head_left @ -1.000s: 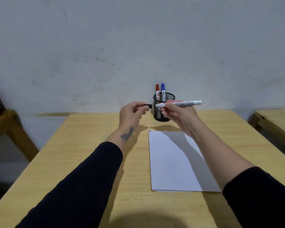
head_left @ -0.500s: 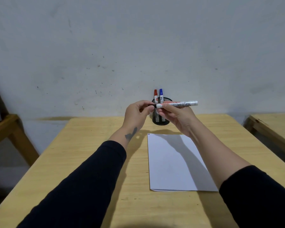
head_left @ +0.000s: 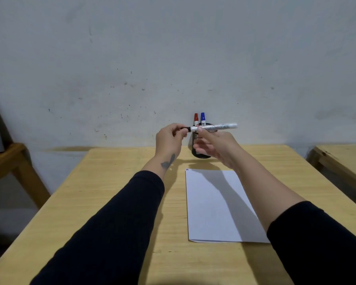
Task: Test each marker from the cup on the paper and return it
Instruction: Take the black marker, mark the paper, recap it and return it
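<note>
A white-barrelled marker (head_left: 218,126) lies level in the air in front of the black mesh cup (head_left: 199,154). My left hand (head_left: 170,138) pinches its black cap at the left end. My right hand (head_left: 216,147) holds the barrel from below, fingers partly loose. Two markers stand upright in the cup, one with a red cap (head_left: 196,118) and one with a blue cap (head_left: 203,117). A white sheet of paper (head_left: 218,204) lies flat on the wooden table (head_left: 115,194) below my right forearm, with a small mark at its far left corner.
The cup stands at the table's far edge, close to the grey wall. A second wooden table (head_left: 343,159) is at the right. At the left a wooden stand (head_left: 10,161) carries a grey object.
The camera view has shifted. Both hands stay raised at the cup with the marker between them; the black cap at my left fingers shows joined to the barrel's end now.
</note>
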A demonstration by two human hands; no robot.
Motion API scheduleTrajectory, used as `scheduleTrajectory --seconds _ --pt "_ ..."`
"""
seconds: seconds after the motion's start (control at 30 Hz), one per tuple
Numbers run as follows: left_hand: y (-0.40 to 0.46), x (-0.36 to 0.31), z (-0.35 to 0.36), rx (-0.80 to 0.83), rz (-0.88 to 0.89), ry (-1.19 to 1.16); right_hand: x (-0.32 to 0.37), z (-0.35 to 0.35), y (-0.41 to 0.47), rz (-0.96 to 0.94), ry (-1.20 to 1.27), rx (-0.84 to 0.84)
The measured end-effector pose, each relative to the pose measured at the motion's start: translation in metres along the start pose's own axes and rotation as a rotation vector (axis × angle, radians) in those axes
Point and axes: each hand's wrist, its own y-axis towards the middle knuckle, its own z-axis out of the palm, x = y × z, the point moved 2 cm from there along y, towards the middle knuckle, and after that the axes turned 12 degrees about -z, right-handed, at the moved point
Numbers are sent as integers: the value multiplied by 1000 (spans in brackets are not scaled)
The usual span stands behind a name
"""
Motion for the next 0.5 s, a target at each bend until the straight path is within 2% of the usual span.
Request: scheduleTrajectory --seconds 0.07,0.13,0.2,0.27,0.4,0.5 --pt "8 -3 -4 -42 -5 21 8 -1 2 -124 -421 -49" --pt "13 -8 -4 -46 16 57 21 0 6 -450 -850 -143" --pt "16 -15 0 -18 51 82 28 6 10 -714 -1131 -129" --pt "18 -23 6 10 86 91 29 7 21 -793 -1249 -90" --pt "26 -33 15 3 123 36 28 4 47 -776 -1255 -67" --pt "37 -37 20 -16 134 -26 30 3 60 -835 -1257 -10"
